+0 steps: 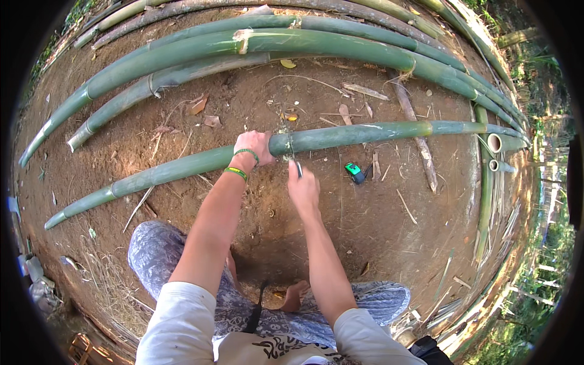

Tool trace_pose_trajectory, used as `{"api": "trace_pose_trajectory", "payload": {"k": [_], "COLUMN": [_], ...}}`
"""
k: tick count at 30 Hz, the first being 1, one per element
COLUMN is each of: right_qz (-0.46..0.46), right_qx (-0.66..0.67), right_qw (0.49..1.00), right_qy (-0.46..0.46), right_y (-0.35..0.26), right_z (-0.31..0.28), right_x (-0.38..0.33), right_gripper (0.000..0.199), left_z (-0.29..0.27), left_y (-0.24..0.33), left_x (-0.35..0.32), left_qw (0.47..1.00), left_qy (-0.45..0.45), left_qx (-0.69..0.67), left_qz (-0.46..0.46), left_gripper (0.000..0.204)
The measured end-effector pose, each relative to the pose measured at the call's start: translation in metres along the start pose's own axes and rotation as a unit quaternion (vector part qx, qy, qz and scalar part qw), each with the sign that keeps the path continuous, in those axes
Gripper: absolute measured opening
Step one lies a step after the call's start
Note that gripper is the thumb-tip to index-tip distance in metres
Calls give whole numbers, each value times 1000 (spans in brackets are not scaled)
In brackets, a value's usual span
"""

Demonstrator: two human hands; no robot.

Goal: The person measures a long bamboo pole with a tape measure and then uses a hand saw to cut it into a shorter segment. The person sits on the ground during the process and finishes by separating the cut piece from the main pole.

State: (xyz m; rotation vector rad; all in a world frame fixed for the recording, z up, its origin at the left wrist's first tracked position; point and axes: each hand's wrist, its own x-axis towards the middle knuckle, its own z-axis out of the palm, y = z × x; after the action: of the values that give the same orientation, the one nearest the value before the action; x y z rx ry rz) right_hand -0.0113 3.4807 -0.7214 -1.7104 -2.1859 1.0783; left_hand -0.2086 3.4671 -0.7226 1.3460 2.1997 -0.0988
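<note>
A long green bamboo pole (359, 134) lies crosswise in front of me, just above the ground. My left hand (254, 145) is wrapped over it, left of its middle, with a green and a yellow band on that wrist. Right beside it, my right hand (303, 187) is closed around the dark handle of a saw (290, 145). The saw's thin blade, seen nearly edge-on, crosses the pole, and pale sawdust is scattered around it. How deep the blade sits in the bamboo cannot be made out. A green and black tape measure (354, 173) lies on the dirt to the right.
Thicker bamboo poles (328, 45) lie across the far side. A stick (415, 131) passes beneath the pole, right of my hands. More bamboo (485, 201), with cut open ends, lies at the right. Dry leaves and splinters dot the dirt ground (377, 231). My bare feet are close by.
</note>
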Motion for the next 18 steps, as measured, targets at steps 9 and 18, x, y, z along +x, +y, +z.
{"api": "trace_pose_trajectory", "payload": {"k": [9, 18], "right_qz": [-4, -6], "right_qx": [21, 22], "right_qw": [1000, 1000], "right_qy": [20, -10], "right_y": [13, 52], "right_z": [6, -15], "right_x": [-17, -99], "right_gripper": [56, 53], "left_z": [-10, -3], "left_y": [0, -23], "left_x": [0, 0], "left_qw": [1000, 999], "left_qy": [10, -33], "left_qx": [-15, -10], "left_qz": [-13, -34], "left_gripper": [58, 78]}}
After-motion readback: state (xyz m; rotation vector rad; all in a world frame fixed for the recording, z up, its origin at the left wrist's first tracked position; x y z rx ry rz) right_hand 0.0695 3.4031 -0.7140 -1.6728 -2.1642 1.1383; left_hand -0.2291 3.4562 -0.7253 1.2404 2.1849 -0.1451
